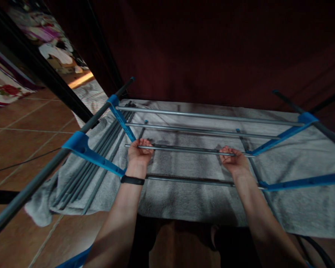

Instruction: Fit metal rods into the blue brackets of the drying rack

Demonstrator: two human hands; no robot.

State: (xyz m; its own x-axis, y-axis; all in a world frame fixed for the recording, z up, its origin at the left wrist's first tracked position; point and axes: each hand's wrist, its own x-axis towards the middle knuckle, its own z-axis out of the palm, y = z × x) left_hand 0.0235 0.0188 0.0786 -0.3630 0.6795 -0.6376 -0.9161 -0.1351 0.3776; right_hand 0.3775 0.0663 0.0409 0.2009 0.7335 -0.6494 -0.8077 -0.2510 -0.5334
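My left hand [139,154], with a black band on the wrist, is palm up with its fingers curled round a thin metal rod [185,149] near its left end. Toward the rod's right end, my right hand [234,160] holds it the same way. The rod's right end lies at a blue plastic bracket [277,142]; its left end sticks out past my left hand. Two more crossbars, a far metal bar [206,116] and a second bar [201,129], span the rack behind it. A nearer bar [190,181] runs below my hands.
Grey upright tubes, such as the left tube [39,186], carry blue brackets [78,143]. Several loose grey tubes [92,160] lie on a grey blanket [181,204]. A dark red panel [212,52] stands behind. Brown floor tiles [41,130] and a cluttered pile [53,41] are at left.
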